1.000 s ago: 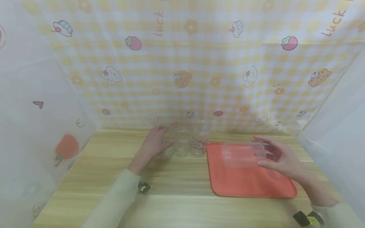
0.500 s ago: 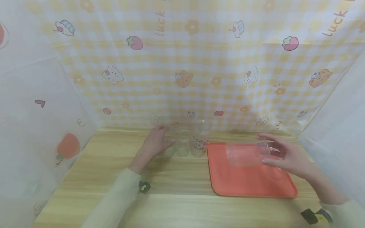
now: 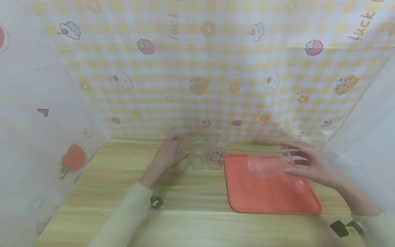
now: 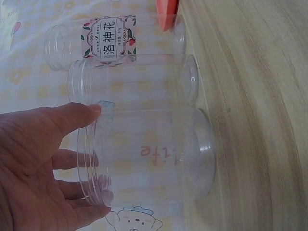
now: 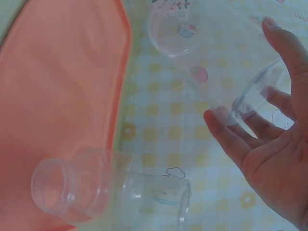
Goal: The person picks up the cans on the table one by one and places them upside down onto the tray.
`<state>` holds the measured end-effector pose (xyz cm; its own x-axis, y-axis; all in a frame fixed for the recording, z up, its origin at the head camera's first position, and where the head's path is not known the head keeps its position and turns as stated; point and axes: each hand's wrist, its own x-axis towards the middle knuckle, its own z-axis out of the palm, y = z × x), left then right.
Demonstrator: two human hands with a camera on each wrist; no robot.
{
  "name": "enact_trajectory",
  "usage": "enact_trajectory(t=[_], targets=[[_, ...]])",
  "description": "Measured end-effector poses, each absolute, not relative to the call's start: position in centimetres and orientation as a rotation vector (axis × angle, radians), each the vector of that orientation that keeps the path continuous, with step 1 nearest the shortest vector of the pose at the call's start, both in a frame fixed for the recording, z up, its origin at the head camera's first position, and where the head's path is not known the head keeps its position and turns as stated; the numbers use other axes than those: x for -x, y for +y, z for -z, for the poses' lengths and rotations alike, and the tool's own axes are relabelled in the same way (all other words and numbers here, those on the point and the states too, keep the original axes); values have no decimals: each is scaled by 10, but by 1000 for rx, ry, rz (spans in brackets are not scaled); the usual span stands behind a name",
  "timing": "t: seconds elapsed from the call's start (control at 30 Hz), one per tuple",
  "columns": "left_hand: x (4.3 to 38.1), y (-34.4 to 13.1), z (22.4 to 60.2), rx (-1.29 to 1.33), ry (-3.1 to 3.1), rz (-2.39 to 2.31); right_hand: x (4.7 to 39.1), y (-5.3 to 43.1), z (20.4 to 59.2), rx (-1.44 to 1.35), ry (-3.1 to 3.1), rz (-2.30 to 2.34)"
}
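Observation:
My left hand (image 3: 168,152) grips a clear plastic jar (image 4: 149,159) round its threaded neck; the jar stands upright on the table. Beside it are another clear jar (image 3: 198,157) and, on the far side, a taller jar with a floral label (image 3: 217,154). Over the orange-red tray (image 3: 256,199), my right hand (image 3: 311,164) holds a clear jar (image 3: 262,166) sideways. Fingers and thumb are round its base end, and its threaded neck points left. One more clear jar (image 5: 91,185) is at the tray, its neck end over the tray surface in the right wrist view.
The wood-grain table (image 3: 185,223) ends at a yellow checked cloth (image 3: 172,68) hung behind it. White sheets flank both sides. The standing jars form a row close to that cloth, left of the tray.
My right hand has shifted a little to the right with its sideways jar, which has come across the tray. My left hand stays at its jar.

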<state>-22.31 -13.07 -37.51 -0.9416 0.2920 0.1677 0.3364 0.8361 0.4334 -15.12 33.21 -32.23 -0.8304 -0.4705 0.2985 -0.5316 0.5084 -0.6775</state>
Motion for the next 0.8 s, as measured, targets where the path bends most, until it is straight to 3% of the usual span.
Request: enact_trajectory(t=[0.8], targets=[[223,-131,378,485,-2928,725,166,318,307,-815,-2873,-821]])
